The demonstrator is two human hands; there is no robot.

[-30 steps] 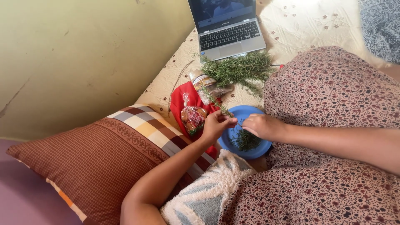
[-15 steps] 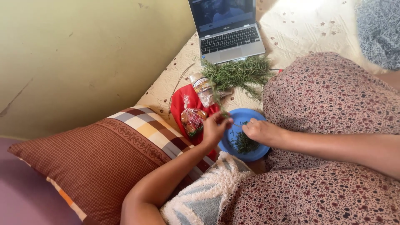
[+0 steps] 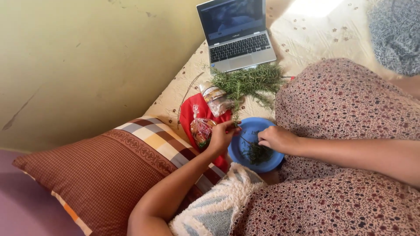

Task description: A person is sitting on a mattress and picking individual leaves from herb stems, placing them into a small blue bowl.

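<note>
My left hand point(image 3: 222, 135) pinches the top of a thin green herb sprig point(image 3: 245, 140) at the left rim of a blue plate point(image 3: 246, 128). My right hand point(image 3: 275, 139) pinches the same sprig lower down, over the plate. A small heap of stripped green leaves point(image 3: 258, 154) lies in the plate. A bundle of green herb sprigs point(image 3: 250, 81) rests on the bedspread just beyond the plate.
An open laptop point(image 3: 236, 35) stands at the far end of the patterned bedspread point(image 3: 315, 35). A red cloth point(image 3: 192, 112) with a clear bag point(image 3: 202, 130) and a plastic bottle point(image 3: 215, 98) lies left of the plate. A brown checked pillow point(image 3: 100, 175) and a yellow wall point(image 3: 87, 57) are on the left.
The view has shifted slightly. Both hands stay at the plate; my right hand has slid a little along the sprig away from my left.
</note>
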